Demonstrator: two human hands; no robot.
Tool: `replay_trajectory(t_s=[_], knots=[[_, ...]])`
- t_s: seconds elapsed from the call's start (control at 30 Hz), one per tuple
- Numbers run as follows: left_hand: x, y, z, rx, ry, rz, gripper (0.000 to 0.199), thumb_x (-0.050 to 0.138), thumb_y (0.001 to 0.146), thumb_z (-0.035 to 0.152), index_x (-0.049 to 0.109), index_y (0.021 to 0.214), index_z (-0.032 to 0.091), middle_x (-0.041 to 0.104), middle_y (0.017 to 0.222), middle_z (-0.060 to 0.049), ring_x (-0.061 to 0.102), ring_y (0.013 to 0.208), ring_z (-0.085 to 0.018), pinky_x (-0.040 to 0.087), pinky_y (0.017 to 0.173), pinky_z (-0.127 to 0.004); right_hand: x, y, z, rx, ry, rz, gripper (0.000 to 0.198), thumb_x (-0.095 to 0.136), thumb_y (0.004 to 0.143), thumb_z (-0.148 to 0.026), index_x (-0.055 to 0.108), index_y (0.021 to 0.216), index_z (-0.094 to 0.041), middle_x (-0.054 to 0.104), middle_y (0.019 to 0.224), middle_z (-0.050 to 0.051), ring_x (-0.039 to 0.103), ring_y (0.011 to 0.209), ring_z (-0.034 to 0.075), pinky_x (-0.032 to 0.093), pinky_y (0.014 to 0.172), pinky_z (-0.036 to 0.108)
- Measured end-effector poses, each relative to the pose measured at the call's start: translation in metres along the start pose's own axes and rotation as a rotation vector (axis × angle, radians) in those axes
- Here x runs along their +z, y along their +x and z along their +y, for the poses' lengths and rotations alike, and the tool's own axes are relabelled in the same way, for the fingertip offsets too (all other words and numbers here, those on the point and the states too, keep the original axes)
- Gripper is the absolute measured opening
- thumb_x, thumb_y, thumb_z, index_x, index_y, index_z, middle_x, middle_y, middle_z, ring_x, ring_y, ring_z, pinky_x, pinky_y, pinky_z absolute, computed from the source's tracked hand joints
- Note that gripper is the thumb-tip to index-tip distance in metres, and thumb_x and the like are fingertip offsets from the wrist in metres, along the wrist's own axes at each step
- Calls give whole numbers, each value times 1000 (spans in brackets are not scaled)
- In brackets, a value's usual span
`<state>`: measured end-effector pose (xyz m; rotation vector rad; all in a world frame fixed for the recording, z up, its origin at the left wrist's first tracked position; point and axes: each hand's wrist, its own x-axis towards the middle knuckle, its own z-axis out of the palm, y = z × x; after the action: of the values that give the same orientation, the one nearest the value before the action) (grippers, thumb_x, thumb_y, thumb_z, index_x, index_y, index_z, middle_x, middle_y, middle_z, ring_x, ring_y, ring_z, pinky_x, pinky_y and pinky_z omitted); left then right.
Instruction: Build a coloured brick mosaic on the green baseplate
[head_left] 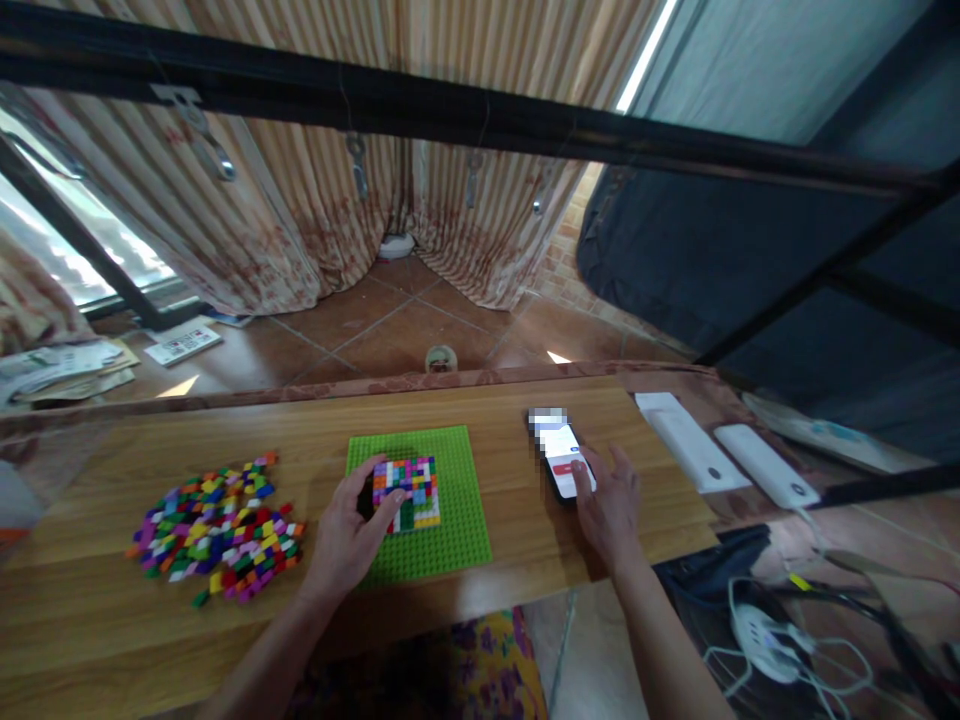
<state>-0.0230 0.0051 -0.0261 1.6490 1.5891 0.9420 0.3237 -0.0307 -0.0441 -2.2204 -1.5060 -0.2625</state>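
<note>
A block of small multicoloured toy bricks (421,486) stands on a green studded baseplate (457,540) on the table. My left hand (351,528) grips its left side, the thumb on top and the fingers round the far left corner. To the right lies a smartphone (556,440) with its screen lit; part of the display is blurred. My right hand (611,505) rests at the phone's lower right, a digit touching the screen and other fingers spread beyond its edge. A heap of loose coloured bricks (217,530) lies left of my left hand.
The wooden table (517,560) is long and narrow. A dark metal bar (450,110) with hanging clips crosses above it. Two white boxy devices (765,465) lie past the right end. Below them is a power strip (761,640) with tangled cables. Papers (67,370) lie at far left.
</note>
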Motion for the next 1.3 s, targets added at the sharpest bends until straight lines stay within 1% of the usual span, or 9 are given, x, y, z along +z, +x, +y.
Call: replay_trajectory(t_s=[0.2, 0.4, 0.53, 0.63, 0.77, 1.03, 1.17, 1.23, 1.3], knots=[[0, -1, -2, -1, -2, -2, 61, 58, 82, 55, 53, 131, 20, 65, 119, -9, 62, 108, -26, 47, 99, -41, 4, 3, -1, -28, -5, -22, 49, 33, 96, -49, 67, 118, -20, 44, 141, 18, 42, 126, 34, 38, 96, 54], [2, 0, -6, 4, -19, -9, 61, 57, 83, 54, 52, 132, 19, 65, 120, -10, 63, 108, -25, 47, 98, -41, -2, 1, 2, 5, 96, 119, 55, 32, 96, -51, 66, 118, -14, 46, 137, 23, 42, 129, 33, 36, 101, 53], [2, 0, -5, 0, -19, -6, 61, 57, 83, 54, 53, 132, 18, 65, 121, -11, 62, 109, -26, 47, 99, -41, -4, -9, 3, 36, 158, 150, 59, 29, 97, -53, 67, 114, -11, 51, 131, 24, 43, 128, 32, 36, 102, 52], [1, -1, -4, 2, -6, -6, 60, 57, 83, 54, 53, 131, 19, 65, 121, -10, 63, 107, -25, 47, 98, -41, -3, -18, 3, 58, 191, 155, 60, 29, 97, -53, 67, 113, -10, 53, 128, 24, 44, 127, 31, 36, 102, 51], [0, -1, -3, 16, 1, -3, 59, 57, 83, 54, 53, 132, 20, 65, 121, -9, 63, 108, -25, 47, 99, -41, -3, -27, 1, 65, 204, 128, 57, 28, 97, -52, 68, 111, -14, 57, 124, 20, 44, 128, 30, 35, 103, 50], [0, -1, 0, 13, -3, 4, 59, 57, 83, 54, 54, 130, 20, 66, 119, -9, 63, 108, -25, 47, 99, -40, -6, -33, -6, 53, 251, 147, 50, 32, 97, -49, 67, 110, -15, 57, 123, 19, 46, 127, 30, 37, 103, 51], [0, -1, -2, 12, -19, 2, 60, 58, 82, 53, 54, 131, 19, 64, 123, -10, 61, 111, -26, 45, 102, -41, -13, -43, -23, 76, 357, 194, 42, 39, 96, -45, 67, 107, -15, 55, 126, 17, 49, 124, 29, 41, 101, 49], [0, -1, -4, 18, -46, -10, 58, 56, 85, 52, 53, 132, 19, 63, 125, -10, 60, 114, -26, 44, 103, -41, -20, -53, -43, 53, 452, 171, 36, 43, 95, -41, 66, 109, -16, 54, 126, 15, 51, 121, 27, 43, 101, 48], [0, -2, -7, 21, -85, -4, 53, 48, 90, 51, 54, 132, 19, 62, 128, -10, 58, 117, -25, 42, 106, -41, -27, -64, -69, 14, 563, 109, 30, 46, 95, -36, 64, 112, -19, 52, 129, 13, 51, 122, 26, 43, 103, 49]])
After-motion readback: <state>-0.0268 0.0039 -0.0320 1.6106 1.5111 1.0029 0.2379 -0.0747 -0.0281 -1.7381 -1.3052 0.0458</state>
